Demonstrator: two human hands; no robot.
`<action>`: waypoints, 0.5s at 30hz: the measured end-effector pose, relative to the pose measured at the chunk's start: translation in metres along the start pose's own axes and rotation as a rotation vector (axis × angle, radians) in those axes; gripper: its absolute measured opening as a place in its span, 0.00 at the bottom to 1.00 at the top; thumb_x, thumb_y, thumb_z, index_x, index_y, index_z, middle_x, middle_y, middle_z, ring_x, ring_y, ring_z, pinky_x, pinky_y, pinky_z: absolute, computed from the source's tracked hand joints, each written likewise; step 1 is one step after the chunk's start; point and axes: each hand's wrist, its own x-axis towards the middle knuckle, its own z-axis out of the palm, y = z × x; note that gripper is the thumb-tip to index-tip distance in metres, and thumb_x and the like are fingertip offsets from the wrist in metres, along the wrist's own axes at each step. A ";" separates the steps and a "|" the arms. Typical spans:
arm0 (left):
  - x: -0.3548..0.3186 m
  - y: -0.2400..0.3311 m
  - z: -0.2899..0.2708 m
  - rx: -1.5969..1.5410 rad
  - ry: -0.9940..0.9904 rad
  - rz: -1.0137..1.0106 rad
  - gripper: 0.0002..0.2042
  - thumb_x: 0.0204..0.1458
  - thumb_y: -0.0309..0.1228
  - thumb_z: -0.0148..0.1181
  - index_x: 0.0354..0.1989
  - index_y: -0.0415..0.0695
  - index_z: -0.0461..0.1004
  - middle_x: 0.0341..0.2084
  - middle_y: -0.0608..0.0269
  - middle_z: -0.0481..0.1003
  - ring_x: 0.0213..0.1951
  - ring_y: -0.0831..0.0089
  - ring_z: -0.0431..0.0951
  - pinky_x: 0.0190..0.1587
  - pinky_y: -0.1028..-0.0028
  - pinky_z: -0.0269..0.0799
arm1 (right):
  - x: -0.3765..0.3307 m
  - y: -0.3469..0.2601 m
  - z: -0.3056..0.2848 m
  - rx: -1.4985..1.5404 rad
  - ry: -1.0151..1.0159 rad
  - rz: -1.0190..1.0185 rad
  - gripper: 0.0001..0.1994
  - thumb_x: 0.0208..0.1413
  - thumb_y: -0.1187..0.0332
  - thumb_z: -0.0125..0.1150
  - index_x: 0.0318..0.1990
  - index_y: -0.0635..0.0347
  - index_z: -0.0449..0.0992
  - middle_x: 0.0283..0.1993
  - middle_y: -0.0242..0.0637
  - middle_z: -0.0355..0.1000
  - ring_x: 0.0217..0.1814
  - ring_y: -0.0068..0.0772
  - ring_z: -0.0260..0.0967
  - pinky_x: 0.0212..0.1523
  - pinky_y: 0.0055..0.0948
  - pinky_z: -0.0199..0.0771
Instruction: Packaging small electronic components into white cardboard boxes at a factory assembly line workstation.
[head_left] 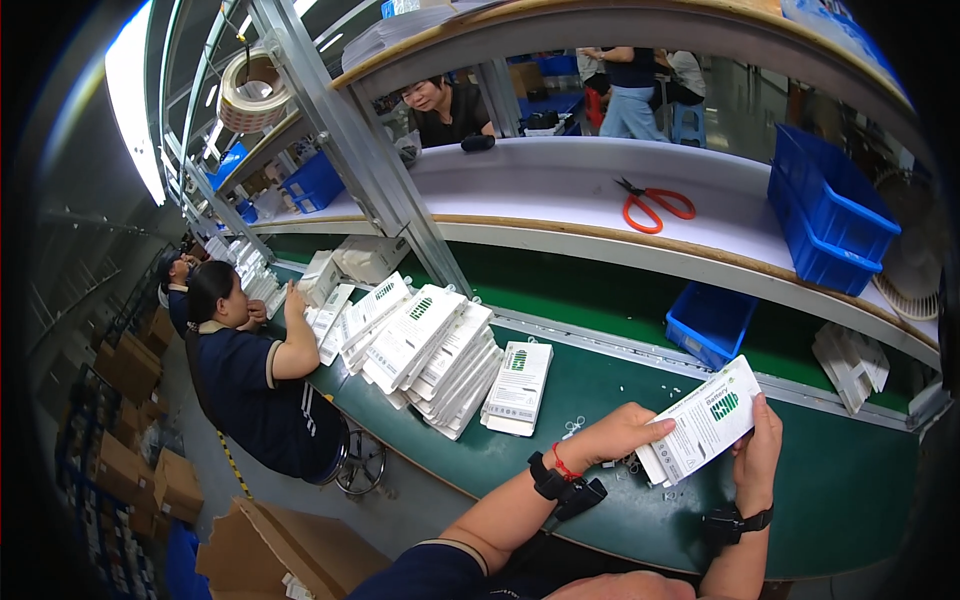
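Observation:
A flat white box with green battery print [705,425] is held tilted above the green tabletop, with what looks like another box edge beneath it. My left hand [625,432] grips its lower left end, thumb on the printed face. At the right end my right hand [762,450] has its fingers wrapped round the edge. To the left lies a short stack of the same white boxes [518,385], and beyond it a large leaning pile of white boxes [425,345]. Small clear plastic rings [573,425] are scattered on the tabletop near my left hand.
Red-handled scissors [655,205] lie on the white shelf, left of stacked blue bins [830,210]. Under the shelf sits a blue tray [710,322]. A metal post [365,140] rises beyond the pile. A co-worker [255,380] sits at the left. An open carton [270,550] stands lower left.

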 end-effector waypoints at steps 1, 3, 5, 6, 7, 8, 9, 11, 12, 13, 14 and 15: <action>0.002 0.001 -0.002 0.156 0.029 -0.051 0.20 0.59 0.42 0.53 0.44 0.34 0.76 0.34 0.58 0.79 0.38 0.74 0.77 0.43 0.74 0.71 | 0.002 0.001 -0.002 -0.049 0.014 0.042 0.19 0.65 0.55 0.46 0.34 0.64 0.73 0.23 0.32 0.72 0.16 0.14 0.63 0.11 0.13 0.55; 0.001 0.003 0.002 0.485 0.289 0.093 0.21 0.55 0.43 0.57 0.48 0.35 0.74 0.38 0.55 0.77 0.42 0.68 0.76 0.46 0.70 0.69 | 0.002 0.004 0.005 0.001 0.031 0.065 0.18 0.65 0.57 0.47 0.35 0.65 0.73 0.24 0.36 0.73 0.17 0.17 0.66 0.11 0.14 0.60; -0.002 0.007 0.007 0.809 0.554 0.237 0.25 0.51 0.43 0.61 0.51 0.36 0.71 0.41 0.52 0.76 0.46 0.62 0.75 0.49 0.67 0.67 | 0.000 0.008 0.016 0.041 -0.016 0.088 0.17 0.65 0.59 0.48 0.37 0.67 0.72 0.26 0.39 0.74 0.19 0.20 0.70 0.14 0.15 0.69; -0.004 0.011 0.009 0.885 0.598 0.372 0.30 0.48 0.44 0.63 0.55 0.37 0.68 0.45 0.50 0.73 0.48 0.57 0.72 0.51 0.64 0.64 | -0.001 0.011 0.017 0.066 -0.066 0.112 0.15 0.64 0.61 0.49 0.39 0.69 0.72 0.29 0.41 0.75 0.21 0.24 0.73 0.17 0.17 0.73; -0.004 0.013 0.010 0.959 0.642 0.508 0.35 0.44 0.46 0.66 0.58 0.38 0.64 0.48 0.49 0.70 0.51 0.53 0.69 0.53 0.61 0.62 | -0.004 0.014 0.020 0.063 -0.065 0.112 0.15 0.64 0.61 0.49 0.39 0.69 0.72 0.29 0.41 0.75 0.21 0.24 0.73 0.17 0.17 0.73; -0.004 0.011 0.011 0.991 0.586 0.545 0.42 0.40 0.49 0.68 0.62 0.39 0.60 0.51 0.48 0.67 0.52 0.52 0.68 0.54 0.57 0.60 | -0.008 0.017 0.025 0.051 -0.121 0.126 0.15 0.64 0.63 0.50 0.39 0.69 0.72 0.29 0.42 0.75 0.22 0.25 0.73 0.18 0.18 0.74; -0.006 0.012 0.014 0.989 0.588 0.547 0.42 0.40 0.49 0.68 0.62 0.39 0.60 0.51 0.48 0.67 0.52 0.52 0.68 0.54 0.57 0.60 | -0.012 0.020 0.030 0.040 -0.179 0.140 0.14 0.63 0.64 0.51 0.40 0.70 0.72 0.30 0.42 0.75 0.23 0.26 0.74 0.19 0.18 0.74; -0.008 0.018 0.022 0.923 0.486 0.458 0.45 0.37 0.50 0.70 0.63 0.39 0.59 0.49 0.48 0.68 0.49 0.52 0.69 0.52 0.59 0.61 | -0.016 0.036 0.026 -0.017 -0.228 0.181 0.13 0.63 0.66 0.52 0.40 0.71 0.73 0.30 0.42 0.75 0.23 0.26 0.73 0.24 0.22 0.76; -0.008 0.017 0.020 0.932 0.489 0.471 0.47 0.35 0.50 0.70 0.63 0.39 0.58 0.46 0.48 0.69 0.46 0.54 0.71 0.49 0.60 0.64 | -0.018 0.034 0.030 -0.048 -0.275 0.178 0.13 0.63 0.65 0.52 0.39 0.71 0.73 0.30 0.42 0.75 0.23 0.26 0.73 0.24 0.22 0.75; -0.009 0.016 0.019 0.932 0.490 0.470 0.47 0.35 0.50 0.70 0.63 0.39 0.58 0.46 0.48 0.69 0.46 0.54 0.71 0.49 0.60 0.64 | -0.021 0.031 0.034 -0.080 -0.322 0.176 0.13 0.63 0.65 0.52 0.39 0.70 0.73 0.30 0.42 0.75 0.23 0.27 0.73 0.25 0.23 0.75; -0.010 0.016 0.018 0.932 0.492 0.467 0.46 0.36 0.49 0.70 0.63 0.39 0.58 0.43 0.49 0.69 0.44 0.54 0.72 0.46 0.61 0.67 | -0.021 0.029 0.035 -0.080 -0.324 0.177 0.13 0.63 0.65 0.52 0.39 0.70 0.73 0.30 0.42 0.75 0.23 0.27 0.73 0.25 0.23 0.75; -0.010 0.016 0.017 0.932 0.494 0.463 0.46 0.36 0.49 0.70 0.64 0.40 0.58 0.41 0.50 0.70 0.41 0.55 0.73 0.43 0.62 0.69 | -0.021 0.025 0.035 -0.024 -0.340 0.201 0.13 0.63 0.65 0.51 0.40 0.70 0.73 0.31 0.43 0.75 0.25 0.27 0.73 0.27 0.23 0.75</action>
